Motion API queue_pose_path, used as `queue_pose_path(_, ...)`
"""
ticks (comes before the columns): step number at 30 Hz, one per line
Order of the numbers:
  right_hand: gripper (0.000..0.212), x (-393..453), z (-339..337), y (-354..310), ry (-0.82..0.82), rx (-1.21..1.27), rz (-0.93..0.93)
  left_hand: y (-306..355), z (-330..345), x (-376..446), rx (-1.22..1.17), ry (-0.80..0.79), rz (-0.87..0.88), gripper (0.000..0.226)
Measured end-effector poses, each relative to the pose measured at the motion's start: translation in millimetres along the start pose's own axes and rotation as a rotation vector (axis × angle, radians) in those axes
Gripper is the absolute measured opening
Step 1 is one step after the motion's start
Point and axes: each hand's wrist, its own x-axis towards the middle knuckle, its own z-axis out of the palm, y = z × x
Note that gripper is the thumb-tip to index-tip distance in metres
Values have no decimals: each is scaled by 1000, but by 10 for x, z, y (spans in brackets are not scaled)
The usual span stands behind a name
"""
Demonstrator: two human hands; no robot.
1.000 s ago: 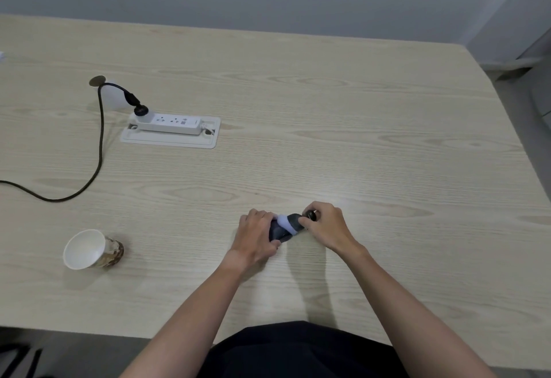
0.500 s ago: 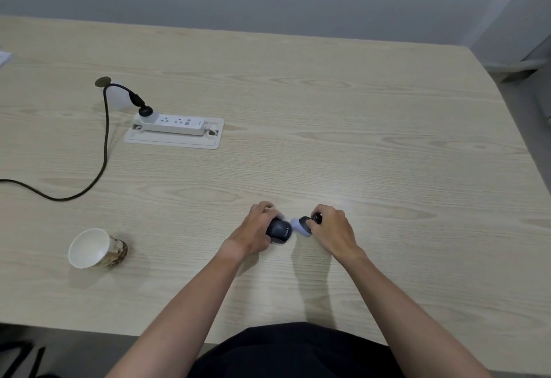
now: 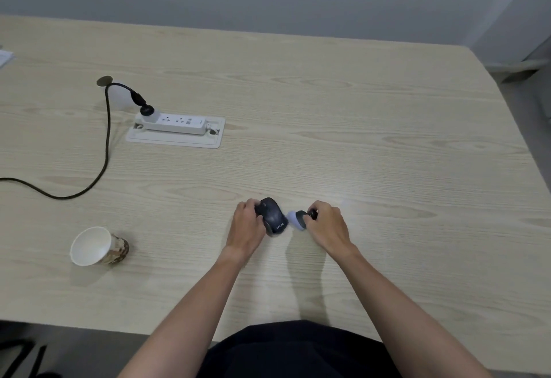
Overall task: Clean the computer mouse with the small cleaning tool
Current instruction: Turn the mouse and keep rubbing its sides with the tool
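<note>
A dark computer mouse (image 3: 273, 216) rests on the wooden table (image 3: 357, 145) near the front middle, its top facing up and white lettering at its near end. My left hand (image 3: 247, 226) grips it from the left side. My right hand (image 3: 327, 226) holds the small cleaning tool (image 3: 296, 219), a short dark body with a pale lilac round head. The head points left and sits just beside the mouse's right rear edge, touching or nearly touching it. Most of the tool's body is hidden in my fingers.
A paper cup (image 3: 97, 247) lies on its side at the front left. A white power strip (image 3: 174, 123) sits in a recessed tray further back, with a black cable (image 3: 104, 151) curving off the left edge. A white sheet corner (image 3: 4, 57) shows far left.
The tool's head has come off the mouse and moved right, so the mouse's whole top now shows. My left hand shifted slightly left on the mouse.
</note>
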Motion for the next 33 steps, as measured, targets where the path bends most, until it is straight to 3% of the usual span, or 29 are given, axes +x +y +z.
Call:
queue_pose_path(2, 13, 29, -25, -31, 20, 55, -13, 29, 33, -19, 4, 1, -69, 39)
queue_pose_path(5, 10, 70, -37, -109, -32, 187, -77, 100, 112, -60, -17, -33, -151, 66)
queue_pose_path(10, 8, 112, -24, -38, -97, 119, -78, 169, 249, -76, 81, -66, -168, 87)
queue_pose_path(15, 8, 105, -56, 17, -33, 198, -84, 189, 236, -22, 165, -89, -130, 85)
queue_pose_path(19, 10, 83, -13, 38, -43, 50, -57, 204, 208, -7, 196, -127, -108, 76)
queue_pose_path(22, 11, 74, -15, 25, 79, 99, -26, 211, 233, -24, 160, -115, -125, 72)
queue_pose_path(27, 9, 105, 3, -76, -46, 128, -126, 160, 274, -54, 58, -57, -96, 75)
queue_pose_path(30, 15, 137, 6, -78, 72, 35, -62, 143, 276, -54, 0, -40, -104, 72)
queue_pose_path(33, 15, 175, -29, -139, 83, 157, -98, 145, 273, -42, -6, -50, -135, 59)
